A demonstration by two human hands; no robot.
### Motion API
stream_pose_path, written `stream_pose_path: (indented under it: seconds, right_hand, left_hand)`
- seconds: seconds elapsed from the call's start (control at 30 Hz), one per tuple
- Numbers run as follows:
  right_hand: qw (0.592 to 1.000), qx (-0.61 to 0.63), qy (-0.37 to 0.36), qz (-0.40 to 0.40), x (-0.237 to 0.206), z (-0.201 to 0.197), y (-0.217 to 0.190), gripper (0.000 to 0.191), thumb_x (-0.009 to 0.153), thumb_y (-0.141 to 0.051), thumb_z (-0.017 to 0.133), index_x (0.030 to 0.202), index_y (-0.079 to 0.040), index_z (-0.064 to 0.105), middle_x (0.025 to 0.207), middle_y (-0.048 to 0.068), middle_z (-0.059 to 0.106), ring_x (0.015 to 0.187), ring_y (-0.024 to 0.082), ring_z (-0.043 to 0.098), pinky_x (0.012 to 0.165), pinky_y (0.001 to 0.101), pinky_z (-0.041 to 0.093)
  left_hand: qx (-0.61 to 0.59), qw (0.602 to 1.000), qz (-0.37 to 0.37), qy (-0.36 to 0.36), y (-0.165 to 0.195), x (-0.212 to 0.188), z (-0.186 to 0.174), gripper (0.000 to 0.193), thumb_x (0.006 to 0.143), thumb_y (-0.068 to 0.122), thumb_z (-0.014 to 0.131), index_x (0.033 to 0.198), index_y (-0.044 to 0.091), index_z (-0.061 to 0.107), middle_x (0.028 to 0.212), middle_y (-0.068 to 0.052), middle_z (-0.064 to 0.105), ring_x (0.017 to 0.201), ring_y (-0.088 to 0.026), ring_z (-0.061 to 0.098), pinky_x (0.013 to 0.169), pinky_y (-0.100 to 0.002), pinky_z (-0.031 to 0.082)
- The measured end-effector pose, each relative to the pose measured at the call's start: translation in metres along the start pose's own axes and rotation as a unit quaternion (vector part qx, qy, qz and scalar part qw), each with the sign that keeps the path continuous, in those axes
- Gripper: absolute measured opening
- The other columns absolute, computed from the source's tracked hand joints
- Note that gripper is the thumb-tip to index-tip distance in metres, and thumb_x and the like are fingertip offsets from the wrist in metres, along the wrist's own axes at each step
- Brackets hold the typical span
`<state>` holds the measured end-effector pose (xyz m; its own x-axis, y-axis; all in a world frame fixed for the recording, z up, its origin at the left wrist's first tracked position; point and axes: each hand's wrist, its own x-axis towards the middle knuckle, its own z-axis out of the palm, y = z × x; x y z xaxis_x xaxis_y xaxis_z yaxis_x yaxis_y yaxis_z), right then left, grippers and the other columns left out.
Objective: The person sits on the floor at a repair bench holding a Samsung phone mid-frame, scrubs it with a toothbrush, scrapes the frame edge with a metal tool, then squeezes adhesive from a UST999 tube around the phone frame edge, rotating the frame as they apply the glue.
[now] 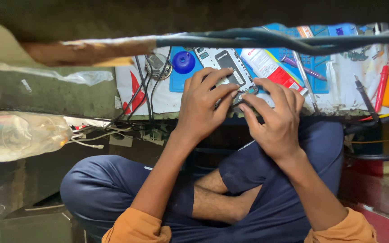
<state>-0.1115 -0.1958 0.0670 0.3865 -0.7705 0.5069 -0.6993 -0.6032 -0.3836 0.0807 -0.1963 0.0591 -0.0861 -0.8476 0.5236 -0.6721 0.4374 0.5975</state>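
An opened phone (225,67), its back cover off and the circuit board bare, lies on the blue work mat (178,83) at the near edge of the low bench, and everything here is best placed from that phone. Its long axis runs away from the person and tilts a little to their left, so its near end points at their lap. The left hand (201,101) lies over the phone's near left side, fingers (221,90) curled down and pressing on the frame. The right hand (275,114) comes in from the phone's right, its fingertips pinched at the near corner; whether they hold a small part or just the edge I cannot tell. Both hands touch it, the left covering more. Wrists are bent downward, forearms rising from the crossed knees. Right of the phone lie a white-and-red tube (266,65) and tweezers (305,81); left of it, a blue cap (184,62).
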Motion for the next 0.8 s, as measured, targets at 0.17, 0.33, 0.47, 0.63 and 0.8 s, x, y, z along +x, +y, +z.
stream_pose_path:
  seconds: [0.17,0.33,0.47,0.63,0.8]
  right_hand:
    - [1.0,0.004,0.002,0.009,0.0009,-0.0009,0.0022,0.028,0.089,-0.016,0.084,0.114,-0.01,0.074,0.137,0.008,0.063,0.119,0.027,0.058,0.106,0.0431,0.037]
    - [1.0,-0.025,-0.006,-0.008,-0.0001,-0.0018,0.0027,0.026,0.087,-0.016,0.084,0.111,-0.013,0.075,0.136,0.006,0.063,0.119,0.027,0.056,0.105,0.0439,0.037]
    - [0.998,-0.047,-0.011,-0.03,0.0014,-0.0032,0.0037,0.025,0.09,-0.017,0.083,0.114,-0.013,0.075,0.138,0.006,0.062,0.12,0.028,0.056,0.105,0.0448,0.037]
    - [0.994,-0.086,-0.016,-0.061,0.0026,-0.0042,0.0018,0.027,0.089,-0.014,0.08,0.116,-0.013,0.074,0.137,0.008,0.062,0.119,0.027,0.058,0.105,0.0456,0.037]
    - [0.992,-0.102,-0.022,-0.068,0.0026,-0.0043,0.0015,0.026,0.089,-0.014,0.081,0.114,-0.013,0.074,0.131,0.007,0.065,0.116,0.024,0.061,0.107,0.0454,0.037]
  left_hand:
    - [0.006,1.0,-0.003,0.0,0.0006,0.0012,0.0006,0.014,0.091,0.014,0.077,0.105,0.012,0.076,0.129,-0.002,0.068,0.122,-0.029,0.058,0.102,-0.043,0.045]
    - [0.007,1.0,-0.003,-0.006,0.0023,0.0008,0.0026,0.013,0.092,0.014,0.076,0.105,0.012,0.076,0.129,-0.003,0.068,0.122,-0.029,0.058,0.102,-0.043,0.044]
    - [0.007,1.0,-0.007,-0.006,0.0029,0.0012,0.0024,0.013,0.092,0.014,0.076,0.105,0.012,0.077,0.13,-0.003,0.068,0.122,-0.028,0.058,0.103,-0.043,0.045]
    - [0.007,1.0,-0.009,-0.006,0.004,0.0033,0.0021,0.013,0.091,0.014,0.077,0.104,0.012,0.077,0.129,-0.002,0.069,0.122,-0.029,0.058,0.103,-0.043,0.044]
    - [0.004,1.0,-0.007,-0.008,0.0041,0.0032,0.0002,0.013,0.09,0.013,0.077,0.103,0.011,0.077,0.129,-0.002,0.069,0.123,-0.028,0.058,0.104,-0.043,0.045]
